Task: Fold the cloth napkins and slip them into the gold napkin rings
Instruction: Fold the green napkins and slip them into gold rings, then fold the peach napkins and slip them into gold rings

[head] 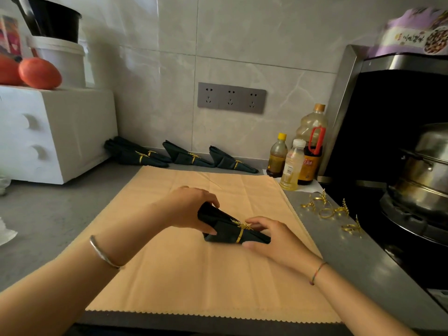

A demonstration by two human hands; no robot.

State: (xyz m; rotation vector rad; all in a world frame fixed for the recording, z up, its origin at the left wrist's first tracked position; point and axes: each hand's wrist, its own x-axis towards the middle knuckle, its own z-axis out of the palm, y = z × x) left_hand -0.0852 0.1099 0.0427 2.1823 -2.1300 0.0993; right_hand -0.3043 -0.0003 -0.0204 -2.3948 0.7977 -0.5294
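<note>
Flanking napkin [219,226] (left hand [191,209], right hand [269,236]).

The purple round package [412,20] atop the steel range hood [392,63] carries a cream band [407,38] of dark Chinese characters, too blurred to read. The orange label [308,163] on the dark-liquid, red-handled plastic bottle [312,141] is likewise illegible.

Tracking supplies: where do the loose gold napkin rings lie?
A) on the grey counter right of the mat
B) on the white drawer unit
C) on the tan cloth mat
A: the loose gold napkin rings lie on the grey counter right of the tan cloth mat.
</note>
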